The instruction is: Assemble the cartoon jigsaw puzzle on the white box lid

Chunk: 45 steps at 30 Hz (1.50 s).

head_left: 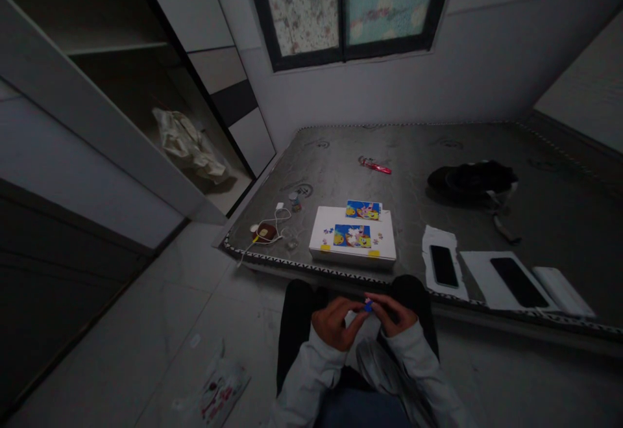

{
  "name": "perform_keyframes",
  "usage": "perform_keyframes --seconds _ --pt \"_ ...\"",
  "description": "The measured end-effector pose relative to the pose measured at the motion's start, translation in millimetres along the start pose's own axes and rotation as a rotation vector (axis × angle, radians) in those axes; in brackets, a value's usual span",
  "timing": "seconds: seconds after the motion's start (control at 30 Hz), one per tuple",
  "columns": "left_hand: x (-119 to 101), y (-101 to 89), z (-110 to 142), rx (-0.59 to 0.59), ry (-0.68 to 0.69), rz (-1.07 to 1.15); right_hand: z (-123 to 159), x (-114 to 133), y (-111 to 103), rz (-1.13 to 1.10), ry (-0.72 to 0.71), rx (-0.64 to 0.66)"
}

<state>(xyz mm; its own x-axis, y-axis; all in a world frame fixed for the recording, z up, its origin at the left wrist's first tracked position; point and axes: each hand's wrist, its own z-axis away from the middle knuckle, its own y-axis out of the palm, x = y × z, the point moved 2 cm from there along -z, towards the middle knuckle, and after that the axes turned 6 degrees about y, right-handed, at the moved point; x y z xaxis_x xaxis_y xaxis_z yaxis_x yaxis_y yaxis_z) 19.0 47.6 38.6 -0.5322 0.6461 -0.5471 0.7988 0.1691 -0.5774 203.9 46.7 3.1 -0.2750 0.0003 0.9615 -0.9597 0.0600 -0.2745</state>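
Fingers of the left hand [335, 323] and right hand [396, 314] meet at the tips, gripping one small blue-and-pink piece [368, 306].
Largest, beyond the fingers, spreads a grey mattress [341, 149] with a patterned edge; on it, straight ahead of them and near, sits a white box [318, 220]. Off to their right, two dark-screened phones [444, 265] lie on white sheets. Ahead of the fingertips, on the box top, lies a blue cartoon picture [341, 237] with a white gap in its middle, and just past it a matching picture card [357, 210]. Smaller, flanking the gapped picture, are loose pieces [378, 239]; the pinched piece stays apart from these, held between both hands' fingertips, nearer than the box.
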Motion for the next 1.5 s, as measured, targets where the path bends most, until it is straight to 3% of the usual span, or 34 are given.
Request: perform_keyframes --seconds 0.73,0.93,1.3,1.5 --pt "-11 -7.4 -3 -0.023 0.016 0.000 1 0 0 0.010 -0.005 -0.033" --pt "-10 -5.3 2 -0.014 -0.031 0.039 3 -3 5 0.030 -0.023 -0.055" --pt "-3 -1.2 5 -0.030 0.038 0.089 12 -2 12 0.016 0.011 -0.063" --pt "3 -0.5 8 -0.059 0.016 -0.003 10 0 12 0.011 0.007 -0.077"
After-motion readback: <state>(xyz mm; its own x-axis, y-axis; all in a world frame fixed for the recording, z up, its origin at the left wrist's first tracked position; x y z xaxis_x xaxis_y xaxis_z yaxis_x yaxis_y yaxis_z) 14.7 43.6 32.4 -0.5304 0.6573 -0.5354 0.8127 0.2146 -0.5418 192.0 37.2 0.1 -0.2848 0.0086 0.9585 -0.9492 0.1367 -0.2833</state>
